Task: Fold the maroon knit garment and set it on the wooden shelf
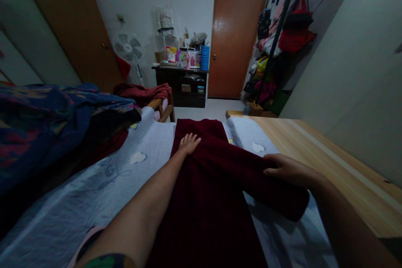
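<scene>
A maroon long-sleeved garment [207, 209] lies spread on the bed, its body running toward me and one sleeve [251, 171] stretched out to the right. My left hand [189, 144] rests flat on its upper part, fingers spread. At the sleeve, my right hand [284, 169] pinches the cloth a little above the cuff, with the thumb on one side; some of its fingertips are hidden. The garment's left sleeve does not show. Beneath it is a pale grey bed sheet [125, 184] with white patterns.
Piled clothes, including a blue floral cloth [59, 121], lie on the bed's left. Bare wooden boards [314, 146] run along the right. Farther off are a white fan [128, 48], a dark cabinet [179, 88], a brown door [234, 42] and hanging bags [297, 33].
</scene>
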Action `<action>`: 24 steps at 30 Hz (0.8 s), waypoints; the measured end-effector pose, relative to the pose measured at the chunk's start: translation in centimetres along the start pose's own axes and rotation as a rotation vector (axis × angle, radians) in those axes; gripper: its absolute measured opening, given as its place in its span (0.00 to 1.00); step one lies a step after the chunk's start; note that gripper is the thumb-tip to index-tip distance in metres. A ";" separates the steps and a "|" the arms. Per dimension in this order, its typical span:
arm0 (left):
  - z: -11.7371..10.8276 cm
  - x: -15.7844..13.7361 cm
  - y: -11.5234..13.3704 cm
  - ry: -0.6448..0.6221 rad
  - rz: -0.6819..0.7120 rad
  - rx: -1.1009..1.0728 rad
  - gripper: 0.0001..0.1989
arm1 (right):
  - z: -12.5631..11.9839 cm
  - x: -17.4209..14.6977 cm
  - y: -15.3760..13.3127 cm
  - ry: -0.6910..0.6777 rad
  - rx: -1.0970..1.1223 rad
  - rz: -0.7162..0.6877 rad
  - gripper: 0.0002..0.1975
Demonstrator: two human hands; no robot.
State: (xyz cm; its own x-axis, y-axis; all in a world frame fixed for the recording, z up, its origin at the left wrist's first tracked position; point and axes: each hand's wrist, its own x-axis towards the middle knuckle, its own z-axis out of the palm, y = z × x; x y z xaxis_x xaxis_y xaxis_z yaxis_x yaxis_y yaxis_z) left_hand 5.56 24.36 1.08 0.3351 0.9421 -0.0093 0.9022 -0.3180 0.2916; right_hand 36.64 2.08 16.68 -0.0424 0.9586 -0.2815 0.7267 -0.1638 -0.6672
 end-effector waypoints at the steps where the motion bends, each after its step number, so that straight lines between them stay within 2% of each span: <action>1: 0.0 -0.1 0.0 0.004 0.002 0.000 0.26 | -0.2 -0.5 -0.1 0.021 0.021 -0.012 0.13; 6: 0.1 -0.2 0.1 0.018 0.004 0.000 0.26 | -0.2 -1.6 0.5 0.053 0.095 -0.014 0.15; 12: 0.5 0.0 0.0 0.029 -0.017 0.004 0.26 | -0.1 -2.0 3.9 -0.085 0.043 0.182 0.16; 17: 0.7 0.2 -0.1 0.029 -0.030 0.005 0.27 | 0.5 -3.9 4.4 0.070 0.194 0.137 0.18; 21: 0.8 0.1 0.0 0.029 -0.040 0.005 0.27 | 2.2 -5.0 5.0 0.182 0.380 0.140 0.22; 24: 0.7 0.0 0.1 0.021 -0.044 0.005 0.28 | 3.5 -5.3 5.7 0.217 0.454 0.160 0.23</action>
State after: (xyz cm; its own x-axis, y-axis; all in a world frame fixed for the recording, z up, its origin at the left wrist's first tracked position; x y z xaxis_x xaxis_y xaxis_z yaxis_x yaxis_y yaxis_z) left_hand 5.79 24.28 0.45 0.2892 0.9573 -0.0023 0.9172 -0.2764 0.2869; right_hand 38.61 -4.73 11.92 0.2228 0.9317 -0.2869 0.3401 -0.3501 -0.8728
